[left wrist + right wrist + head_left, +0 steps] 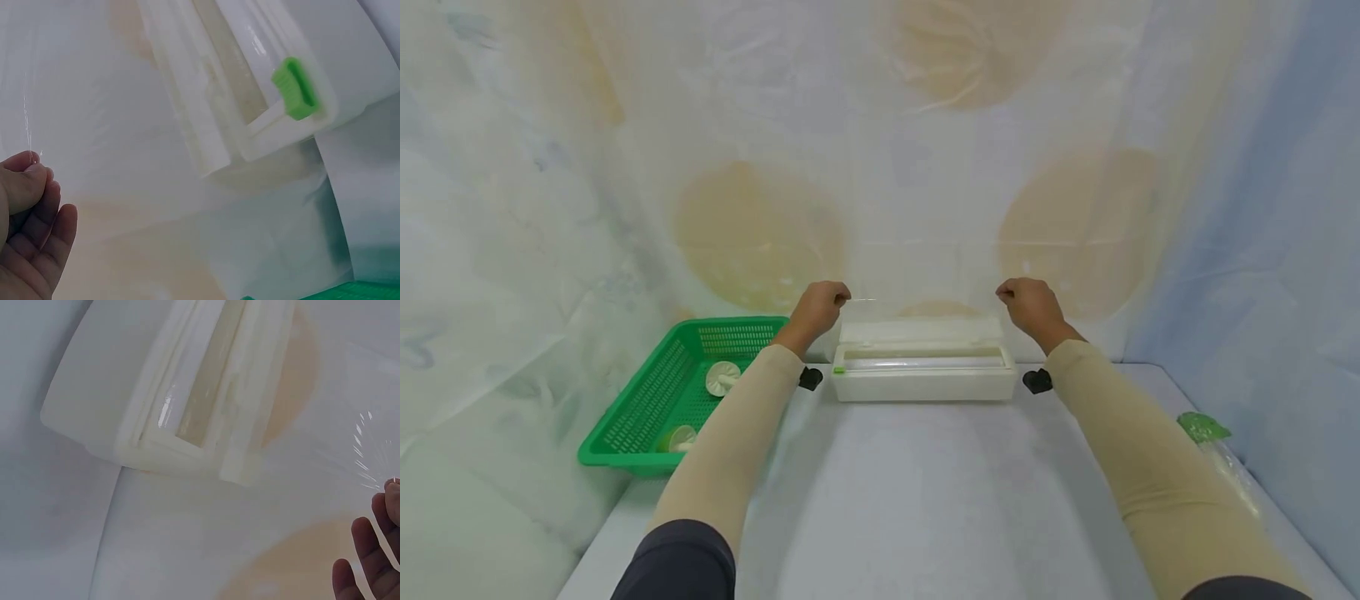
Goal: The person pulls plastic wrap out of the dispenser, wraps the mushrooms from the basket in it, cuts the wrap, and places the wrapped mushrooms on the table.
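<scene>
A white cling film dispenser [925, 384] stands at the table's back edge, its lid [921, 331] raised. Inside lies a shiny film roll [925, 363], and a green slider [295, 89] sits at the left end. Beyond and above the box, my left hand [818, 310] pinches a corner of clear cling film [27, 115] between thumb and forefinger. On the opposite side my right hand [1032, 307] pinches the film's other corner, where creases fan out from the fingertips in the right wrist view. The sheet spans between both hands, hard to see against the pale backdrop.
Left of the box is a green plastic basket [625, 425] holding round pale pieces [723, 378], one showing green skin. A green-topped item in clear plastic [1204, 427] lies at the table's right edge. Patterned sheeting [925, 183] hangs close behind the table [910, 500].
</scene>
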A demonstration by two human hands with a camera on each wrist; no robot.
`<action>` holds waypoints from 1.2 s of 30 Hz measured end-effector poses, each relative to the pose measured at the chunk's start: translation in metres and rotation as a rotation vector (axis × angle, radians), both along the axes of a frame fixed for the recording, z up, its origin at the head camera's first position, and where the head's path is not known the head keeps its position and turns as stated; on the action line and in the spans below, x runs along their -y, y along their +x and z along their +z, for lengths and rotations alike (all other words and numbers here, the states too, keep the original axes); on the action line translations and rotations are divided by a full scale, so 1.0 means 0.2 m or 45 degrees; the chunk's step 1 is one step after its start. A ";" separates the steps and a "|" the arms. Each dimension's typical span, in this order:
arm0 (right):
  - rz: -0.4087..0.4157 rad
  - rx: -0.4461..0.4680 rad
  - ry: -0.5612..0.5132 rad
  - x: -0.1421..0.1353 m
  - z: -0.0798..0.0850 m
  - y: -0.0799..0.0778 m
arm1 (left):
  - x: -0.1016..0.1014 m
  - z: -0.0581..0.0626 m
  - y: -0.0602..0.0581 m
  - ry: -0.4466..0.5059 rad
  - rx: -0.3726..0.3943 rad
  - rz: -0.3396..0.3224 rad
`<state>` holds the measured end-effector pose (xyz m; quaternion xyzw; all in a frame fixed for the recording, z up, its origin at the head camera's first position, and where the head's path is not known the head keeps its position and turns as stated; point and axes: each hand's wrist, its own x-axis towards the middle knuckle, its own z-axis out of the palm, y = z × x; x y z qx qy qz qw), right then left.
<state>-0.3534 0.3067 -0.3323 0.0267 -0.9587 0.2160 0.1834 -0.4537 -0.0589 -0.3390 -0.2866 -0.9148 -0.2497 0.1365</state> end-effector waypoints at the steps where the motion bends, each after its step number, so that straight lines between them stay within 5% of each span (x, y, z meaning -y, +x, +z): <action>1: 0.001 -0.004 0.000 0.00 0.00 0.00 | 0.00 0.01 0.00 0.005 -0.015 -0.010; 12: -0.003 -0.039 0.023 0.00 0.07 0.00 | 0.01 0.09 -0.02 0.032 -0.026 -0.052; 17: -0.020 -0.054 0.003 0.00 0.13 0.00 | 0.00 0.13 -0.04 0.065 -0.104 -0.065; 36: -0.032 -0.106 -0.001 0.00 0.28 0.03 | -0.03 0.27 -0.02 0.116 -0.164 0.018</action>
